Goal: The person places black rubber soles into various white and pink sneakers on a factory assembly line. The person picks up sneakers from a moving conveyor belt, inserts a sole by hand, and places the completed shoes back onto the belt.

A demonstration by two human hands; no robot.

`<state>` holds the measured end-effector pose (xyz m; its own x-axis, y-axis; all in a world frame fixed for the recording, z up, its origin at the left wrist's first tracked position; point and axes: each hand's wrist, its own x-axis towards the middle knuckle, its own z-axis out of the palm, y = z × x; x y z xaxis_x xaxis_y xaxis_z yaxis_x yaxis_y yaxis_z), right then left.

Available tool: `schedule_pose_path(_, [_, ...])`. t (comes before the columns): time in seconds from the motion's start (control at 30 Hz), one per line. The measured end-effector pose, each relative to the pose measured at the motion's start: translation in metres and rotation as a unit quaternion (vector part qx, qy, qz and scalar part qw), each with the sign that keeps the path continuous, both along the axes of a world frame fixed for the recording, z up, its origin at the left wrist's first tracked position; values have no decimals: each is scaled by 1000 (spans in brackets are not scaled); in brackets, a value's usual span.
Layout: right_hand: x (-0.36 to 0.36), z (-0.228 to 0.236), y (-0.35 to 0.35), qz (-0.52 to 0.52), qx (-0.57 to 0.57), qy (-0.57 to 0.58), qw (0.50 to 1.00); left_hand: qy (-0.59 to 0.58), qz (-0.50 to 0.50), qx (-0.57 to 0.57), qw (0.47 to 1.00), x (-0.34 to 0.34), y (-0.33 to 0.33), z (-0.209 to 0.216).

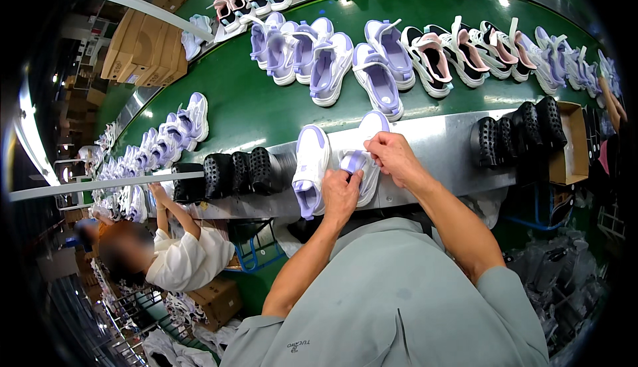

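Observation:
A white sneaker (pixel 365 193) with lilac trim lies on the metal ledge before me, toe pointing away. My left hand (pixel 341 194) is closed at its opening, thumb and fingers pinching the lilac tongue. My right hand (pixel 395 158) is closed in a pinch at the shoe's upper right side, on what looks like its white strap; the fingertips partly hide it. Just left of it, apart from both hands, lies a matching sneaker (pixel 311 161), also toe away.
Beyond the ledge (pixel 432 142), a green conveyor belt (pixel 266 111) carries rows of lilac-white and black-pink sneakers (pixel 432 58). Black studded blocks (pixel 242 173) stand left, more (pixel 525 131) right beside an open carton (pixel 571 144). A co-worker (pixel 189 254) works at my left.

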<state>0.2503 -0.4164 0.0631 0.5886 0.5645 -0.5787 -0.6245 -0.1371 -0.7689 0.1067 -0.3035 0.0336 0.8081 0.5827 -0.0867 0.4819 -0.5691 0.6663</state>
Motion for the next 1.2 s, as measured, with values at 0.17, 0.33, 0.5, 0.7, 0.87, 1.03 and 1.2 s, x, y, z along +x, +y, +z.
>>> schedule_pose_path(0.17, [1,-9,-14,33,9,24,999,-8,76,-78,994,0,-1,0])
schedule_pose_path(0.33, [-38,-44,-31,24,-5,55,998,-7,127,-116,985,-1,-1,-24])
schedule_pose_path(0.5, [-52,-58,-22,-14,-10,31,999,-24,143,-123,982,3,-4,-20])
schedule_pose_path(0.7, [-52,-89,-30,52,-88,-61,993,8,44,-59,997,5,-15,-1])
schedule_pose_path(0.87, [-49,-54,-48,72,-196,-304,930,-10,-106,198,974,-38,7,50])
schedule_pose_path(1.03, [-50,-58,-24,142,-162,-483,849,85,-196,201,956,-80,23,34])
schedule_pose_path(1.2, [-36,-46,-7,248,-124,-449,849,30,-219,103,970,-66,17,14])
